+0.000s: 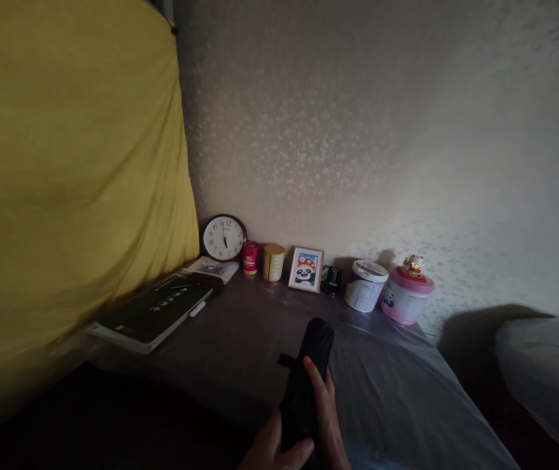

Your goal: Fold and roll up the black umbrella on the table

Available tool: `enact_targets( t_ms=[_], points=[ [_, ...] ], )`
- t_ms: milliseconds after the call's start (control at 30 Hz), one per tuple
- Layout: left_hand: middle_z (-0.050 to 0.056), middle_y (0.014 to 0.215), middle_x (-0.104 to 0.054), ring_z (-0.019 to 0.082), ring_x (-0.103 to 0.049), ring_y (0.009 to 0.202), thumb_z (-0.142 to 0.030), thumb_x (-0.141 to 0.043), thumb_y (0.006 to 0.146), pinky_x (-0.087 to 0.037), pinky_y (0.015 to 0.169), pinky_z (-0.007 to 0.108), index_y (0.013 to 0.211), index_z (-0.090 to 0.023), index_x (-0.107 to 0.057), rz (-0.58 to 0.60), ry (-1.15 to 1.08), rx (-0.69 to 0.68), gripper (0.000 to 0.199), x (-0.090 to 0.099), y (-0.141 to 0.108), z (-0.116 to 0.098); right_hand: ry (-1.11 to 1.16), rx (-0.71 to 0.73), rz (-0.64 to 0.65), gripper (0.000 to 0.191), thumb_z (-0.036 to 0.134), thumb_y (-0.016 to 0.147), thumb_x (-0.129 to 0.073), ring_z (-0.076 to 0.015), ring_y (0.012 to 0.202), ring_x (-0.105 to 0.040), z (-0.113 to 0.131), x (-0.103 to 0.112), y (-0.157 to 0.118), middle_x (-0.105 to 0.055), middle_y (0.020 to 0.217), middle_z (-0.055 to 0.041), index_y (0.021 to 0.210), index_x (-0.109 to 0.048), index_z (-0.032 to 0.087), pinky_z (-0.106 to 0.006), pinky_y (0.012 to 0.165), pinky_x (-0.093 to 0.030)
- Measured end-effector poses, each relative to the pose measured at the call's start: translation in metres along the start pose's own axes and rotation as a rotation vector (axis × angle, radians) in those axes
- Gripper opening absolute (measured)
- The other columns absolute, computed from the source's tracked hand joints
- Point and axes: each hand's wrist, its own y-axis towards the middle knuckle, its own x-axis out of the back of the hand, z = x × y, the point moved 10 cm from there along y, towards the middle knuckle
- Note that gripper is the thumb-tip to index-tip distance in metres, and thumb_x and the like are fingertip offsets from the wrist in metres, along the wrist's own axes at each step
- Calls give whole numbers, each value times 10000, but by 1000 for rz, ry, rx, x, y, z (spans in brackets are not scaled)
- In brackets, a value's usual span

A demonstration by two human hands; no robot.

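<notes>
A black, rolled, elongated item (319,339), which looks like a folded umbrella, slants up over the front of the covered table (259,333). A short dark strap sticks out from its left side. My left hand (275,444) is wrapped round its lower end, thumb and fingers pressed on it. Higher up, my right hand (325,411) holds its right side, with one finger lying across the front. The lower end of the item is partly hidden by my hands.
Along the wall stand a round clock (224,237), a red tin (250,258), a yellow-lidded can (273,263), a panda picture frame (306,269), a small black object (332,281), a white tub (366,286) and a pink tub (406,297). A green book (156,310) lies left, beside a yellow curtain (74,163).
</notes>
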Motion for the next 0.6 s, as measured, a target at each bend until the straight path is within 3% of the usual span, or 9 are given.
enact_targets(
  t_ms=[133,233,333,400,500,600],
  points=[
    [129,1485,-198,261,-257,1339,-111,-553,633,-280,1085,402,1422,-173,-70,-72,381,-54,927,1,6,7,-7,13,-39,651,471,627,-704,-257,917,-638,-3,3,2,-687,973,-69,1161,-537,139,-315,741,-522],
    [96,1505,-132,234,-257,1340,-109,-561,629,-296,1079,382,1421,-212,-4,-76,399,-119,974,6,9,3,-3,-17,-68,619,477,631,-693,-258,905,-645,-10,7,4,-692,961,-65,1139,-562,147,-311,717,-529],
    [51,1501,-168,176,-241,1346,-202,-550,718,-285,1086,348,1414,-242,43,-132,261,-203,915,17,11,-6,-14,-52,-72,603,509,657,-653,-263,895,-649,-18,10,8,-692,965,-72,1127,-579,139,-322,707,-533],
    [51,1485,-228,158,-251,1341,-224,-526,752,-276,1089,332,1417,-225,-18,-149,236,-215,836,19,14,-6,-37,-34,-56,597,521,668,-638,-264,913,-644,-18,11,11,-695,956,-71,1120,-582,135,-323,729,-529],
    [56,1460,-295,169,-300,1322,-194,-525,743,-282,1086,327,1407,-213,-141,-175,387,-202,768,19,20,-4,-106,66,-31,556,520,683,-626,-262,965,-627,-10,11,18,-696,956,-70,1092,-586,145,-325,789,-510],
    [51,1425,-364,194,-404,1262,-182,-522,755,-363,1027,328,1407,-250,-149,-220,600,-160,754,23,25,-6,-257,198,-31,548,524,697,-610,-271,1020,-600,-1,15,29,-673,1028,-100,1089,-577,143,-353,859,-475]
  ],
)
